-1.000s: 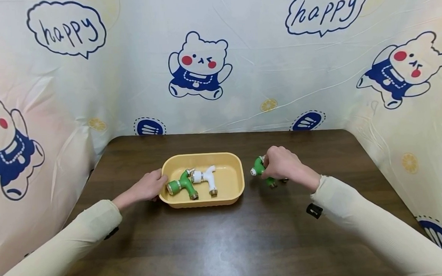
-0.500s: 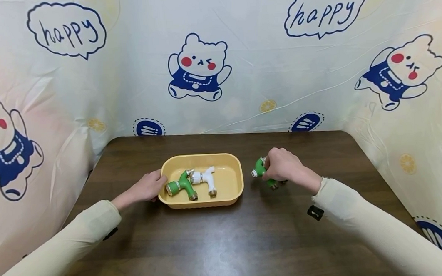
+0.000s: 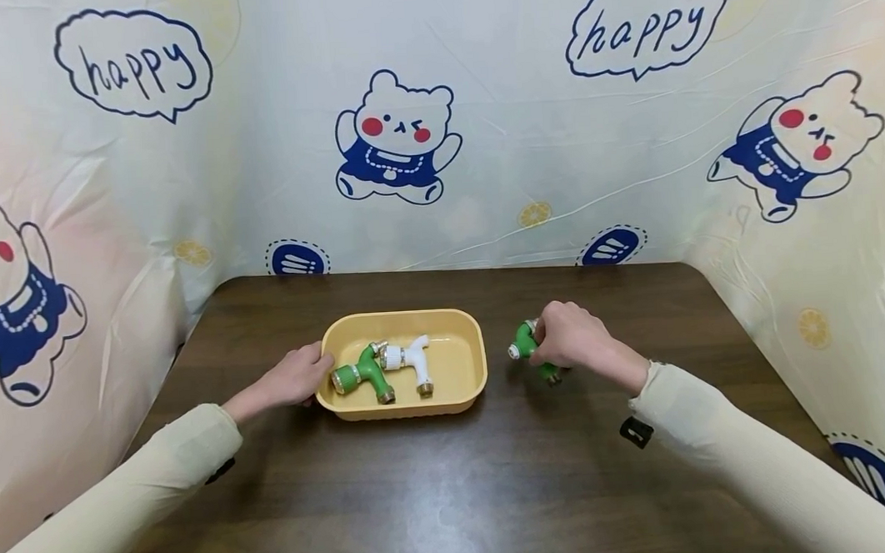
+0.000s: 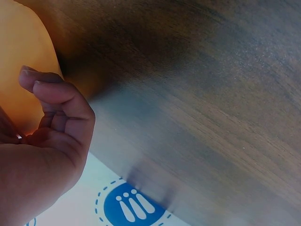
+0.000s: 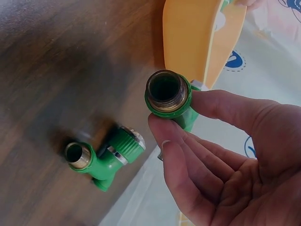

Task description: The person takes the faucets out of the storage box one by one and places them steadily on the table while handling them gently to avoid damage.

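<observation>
In the head view my left hand (image 3: pixel 302 374) grips the left end of a yellow plastic tray (image 3: pixel 455 316). Its curled fingers (image 4: pixel 61 94) lie against the tray wall (image 4: pixel 21 42) in the left wrist view. Inside the tray, a green tap (image 3: pixel 371 372) and a white tap (image 3: pixel 418 365) lie side by side. To the right of the tray, my right hand (image 3: pixel 570 335) pinches another green tap (image 5: pixel 167 96) between thumb and fingers, its threaded brass end facing the right wrist camera. A further green tap (image 5: pixel 110 157) lies on the table, under the hand.
The dark wooden table (image 3: pixel 423 486) extends in front of the tray and to both sides. A printed cloth (image 3: pixel 503 140) hangs behind and around it. The tray's right half is bare, and some table separates it from the right hand.
My right hand has shifted slightly right and toward me with the green tap; the brass end once showing beside it is now hidden. My left hand stays on the tray.
</observation>
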Tool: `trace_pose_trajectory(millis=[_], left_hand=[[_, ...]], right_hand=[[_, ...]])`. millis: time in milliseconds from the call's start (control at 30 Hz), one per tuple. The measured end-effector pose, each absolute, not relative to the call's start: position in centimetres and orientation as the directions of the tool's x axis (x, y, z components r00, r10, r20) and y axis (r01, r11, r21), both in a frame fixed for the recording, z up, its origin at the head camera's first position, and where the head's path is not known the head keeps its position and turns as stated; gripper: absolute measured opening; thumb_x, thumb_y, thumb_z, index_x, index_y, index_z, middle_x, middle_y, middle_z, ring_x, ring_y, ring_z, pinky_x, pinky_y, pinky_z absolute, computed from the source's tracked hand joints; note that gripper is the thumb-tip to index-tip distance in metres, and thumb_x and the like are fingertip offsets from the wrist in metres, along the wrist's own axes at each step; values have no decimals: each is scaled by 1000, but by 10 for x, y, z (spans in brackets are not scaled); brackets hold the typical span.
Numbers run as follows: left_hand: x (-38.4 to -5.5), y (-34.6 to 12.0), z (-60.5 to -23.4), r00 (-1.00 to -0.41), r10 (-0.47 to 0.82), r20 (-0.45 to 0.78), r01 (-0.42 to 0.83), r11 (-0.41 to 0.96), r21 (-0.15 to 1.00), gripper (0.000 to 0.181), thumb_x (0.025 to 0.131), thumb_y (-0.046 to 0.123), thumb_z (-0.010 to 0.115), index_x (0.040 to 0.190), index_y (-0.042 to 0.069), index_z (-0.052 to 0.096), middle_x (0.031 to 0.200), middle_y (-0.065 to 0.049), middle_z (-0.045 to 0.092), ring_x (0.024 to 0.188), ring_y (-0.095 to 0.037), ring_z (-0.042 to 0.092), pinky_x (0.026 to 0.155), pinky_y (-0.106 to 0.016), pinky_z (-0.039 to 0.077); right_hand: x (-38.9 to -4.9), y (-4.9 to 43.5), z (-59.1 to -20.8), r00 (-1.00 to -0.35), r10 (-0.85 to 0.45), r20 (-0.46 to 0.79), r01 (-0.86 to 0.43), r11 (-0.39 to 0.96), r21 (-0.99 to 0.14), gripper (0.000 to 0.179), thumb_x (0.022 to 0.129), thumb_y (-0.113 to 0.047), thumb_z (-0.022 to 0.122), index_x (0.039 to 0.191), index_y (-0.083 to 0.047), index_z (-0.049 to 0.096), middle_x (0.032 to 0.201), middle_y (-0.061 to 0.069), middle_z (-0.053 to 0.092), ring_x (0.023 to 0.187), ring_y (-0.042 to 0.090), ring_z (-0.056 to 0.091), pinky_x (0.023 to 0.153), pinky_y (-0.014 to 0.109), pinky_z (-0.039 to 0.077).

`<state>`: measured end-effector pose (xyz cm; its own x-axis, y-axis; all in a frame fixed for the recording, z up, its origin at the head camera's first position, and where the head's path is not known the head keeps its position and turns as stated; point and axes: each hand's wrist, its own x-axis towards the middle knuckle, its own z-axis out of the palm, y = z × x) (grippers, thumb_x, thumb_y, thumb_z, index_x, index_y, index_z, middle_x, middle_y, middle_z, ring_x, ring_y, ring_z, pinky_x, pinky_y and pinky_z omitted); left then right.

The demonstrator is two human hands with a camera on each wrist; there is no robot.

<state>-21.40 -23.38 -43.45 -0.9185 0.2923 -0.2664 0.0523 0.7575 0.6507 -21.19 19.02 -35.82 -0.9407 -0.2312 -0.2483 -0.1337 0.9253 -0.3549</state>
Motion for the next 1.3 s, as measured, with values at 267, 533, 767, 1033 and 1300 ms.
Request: trace_pose_trajectory(millis=[267, 533, 767, 1033, 1300], left_hand=[[-214, -236, -437, -922, 291, -257, 58, 758, 649, 35, 110, 18, 37, 125, -10, 52, 70, -9, 60, 50, -19, 57, 47, -33, 51], [-214, -236, -438, -921, 291, -260, 58, 760, 647, 34, 110, 19, 37, 123, -8, 53, 69, -8, 59, 50, -19, 57, 47, -33, 50], [-213, -236, -438, -918, 296, -263, 57, 757, 651, 35, 110, 19, 37, 124, -9, 52, 70, -9, 59, 51, -19, 57, 47, -33, 51], [-214, -235, -440, -922, 296, -250, 64, 753, 654, 34, 110, 18, 37, 123, -8, 53, 68, -8, 59, 50, -18, 57, 46, -33, 50], [-215, -235, -437, -922, 297, -250, 68, 758, 649, 33, 109, 18, 38, 122, -9, 52, 67, -8, 59, 49, -18, 57, 46, -33, 50]], right_hand=[[-210, 194, -363, -937, -230, -264, -121, 920, -372, 21, 84, -20, 88, 74, -9, 74, 68, 2, 64, 61, 16, 59, 52, 29, 47], [-209, 197, -366, -934, -225, -277, -109, 919, -378, 20, 84, -19, 88, 75, -9, 74, 69, 2, 64, 61, 16, 58, 51, 29, 45], [-206, 199, -368, -938, -215, -271, -104, 922, -374, 22, 84, -19, 88, 72, -9, 72, 68, 1, 64, 62, 16, 58, 52, 30, 45], [-202, 203, -371, -946, -206, -249, -108, 928, -357, 28, 82, -19, 88, 63, -13, 68, 62, -2, 61, 61, 16, 56, 51, 30, 42], [-197, 205, -373, -948, -200, -248, -101, 927, -362, 24, 81, -18, 88, 65, -14, 71, 62, -3, 62, 62, 16, 58, 51, 31, 45]])
